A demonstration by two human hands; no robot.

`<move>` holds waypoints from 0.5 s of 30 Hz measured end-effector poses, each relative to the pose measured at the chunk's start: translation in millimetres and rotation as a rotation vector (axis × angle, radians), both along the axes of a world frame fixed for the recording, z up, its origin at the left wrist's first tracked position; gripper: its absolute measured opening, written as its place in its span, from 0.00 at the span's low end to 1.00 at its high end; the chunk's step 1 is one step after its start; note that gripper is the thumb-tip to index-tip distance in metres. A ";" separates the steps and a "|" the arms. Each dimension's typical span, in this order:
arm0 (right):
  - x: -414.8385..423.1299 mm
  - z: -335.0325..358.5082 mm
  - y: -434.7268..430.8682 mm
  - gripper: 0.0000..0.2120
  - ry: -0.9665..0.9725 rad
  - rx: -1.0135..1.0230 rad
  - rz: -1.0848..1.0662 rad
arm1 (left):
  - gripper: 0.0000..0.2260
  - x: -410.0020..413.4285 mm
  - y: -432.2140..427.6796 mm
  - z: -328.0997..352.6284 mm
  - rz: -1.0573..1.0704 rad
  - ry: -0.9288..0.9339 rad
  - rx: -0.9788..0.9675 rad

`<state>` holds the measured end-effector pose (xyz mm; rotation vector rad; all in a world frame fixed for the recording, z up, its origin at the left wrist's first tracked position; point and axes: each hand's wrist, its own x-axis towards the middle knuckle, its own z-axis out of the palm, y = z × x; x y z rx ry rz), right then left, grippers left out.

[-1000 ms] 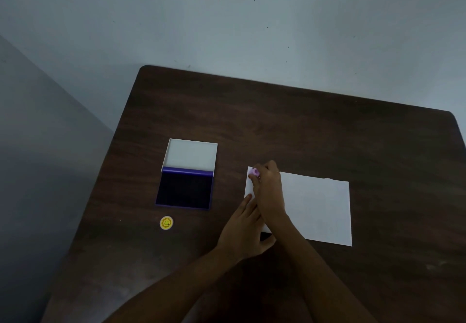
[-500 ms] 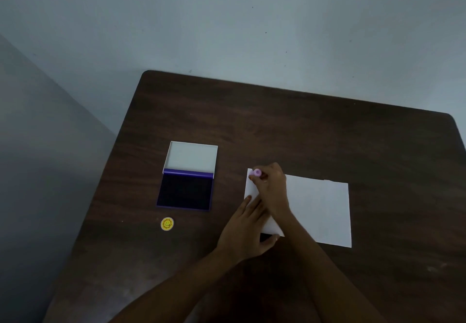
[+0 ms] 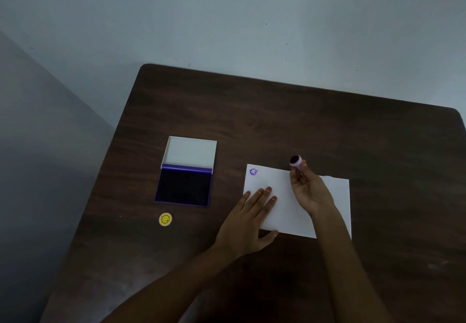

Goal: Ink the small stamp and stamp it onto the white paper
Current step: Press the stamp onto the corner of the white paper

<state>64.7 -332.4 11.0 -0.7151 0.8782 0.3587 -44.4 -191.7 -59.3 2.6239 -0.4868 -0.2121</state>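
A white paper (image 3: 332, 204) lies on the dark wooden table (image 3: 277, 121). A purple smiley print (image 3: 253, 171) marks the paper's far left corner. My right hand (image 3: 309, 191) holds the small pink stamp (image 3: 295, 161) lifted above the paper's far edge, its dark inked face turned up toward me. My left hand (image 3: 249, 218) lies flat with fingers spread on the paper's near left part. The open ink pad (image 3: 184, 188) with its white lid raised sits to the left of the paper.
A small round yellow smiley cap or sticker (image 3: 165, 219) lies on the table in front of the ink pad. Grey walls stand behind and to the left of the table.
My right hand lifted the stamp off the paper's far left corner and moved right, tilting its face up. A purple print now shows there. My left hand stays on the paper.
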 end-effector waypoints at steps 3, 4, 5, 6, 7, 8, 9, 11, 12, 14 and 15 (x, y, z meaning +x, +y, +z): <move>-0.4 -0.7 -5.2 0.05 0.020 0.085 -0.057 | 0.34 -0.1 0.7 0.0 0.002 -0.002 -0.005; -0.8 -0.7 -6.1 0.05 0.026 0.097 -0.061 | 0.34 -0.1 0.9 0.0 0.003 -0.003 -0.005; -1.4 -1.4 -6.8 0.05 0.031 0.107 -0.065 | 0.34 -0.1 0.9 0.1 0.003 -0.005 -0.003; -2.1 -1.8 -7.1 0.05 0.031 0.118 -0.070 | 0.34 -0.2 0.8 -0.1 0.002 -0.006 -0.002; -2.7 -2.3 -6.7 0.05 0.026 0.130 -0.072 | 0.34 -0.2 1.0 -0.3 0.002 -0.005 -0.002; -3.1 -2.9 -6.4 0.05 0.022 0.138 -0.073 | 0.34 -0.4 1.1 -0.3 0.000 0.000 -0.001; -3.4 -3.5 -6.1 0.05 0.019 0.141 -0.070 | 0.34 -0.3 1.1 -0.3 -0.001 0.004 0.000; -3.5 -4.2 -5.5 0.05 0.014 0.142 -0.061 | 0.34 -0.4 1.1 0.0 -0.003 0.003 0.002; -3.7 -3.9 -5.1 0.05 0.013 0.145 -0.061 | 0.34 -0.4 1.2 0.2 -0.003 0.003 0.000; -4.3 -3.3 -4.6 0.05 0.013 0.156 -0.064 | 0.34 -0.4 1.4 0.1 -0.004 0.005 -0.003; -4.6 -2.9 -4.5 0.06 0.013 0.159 -0.063 | 0.34 -0.4 1.4 0.0 -0.004 0.001 -0.001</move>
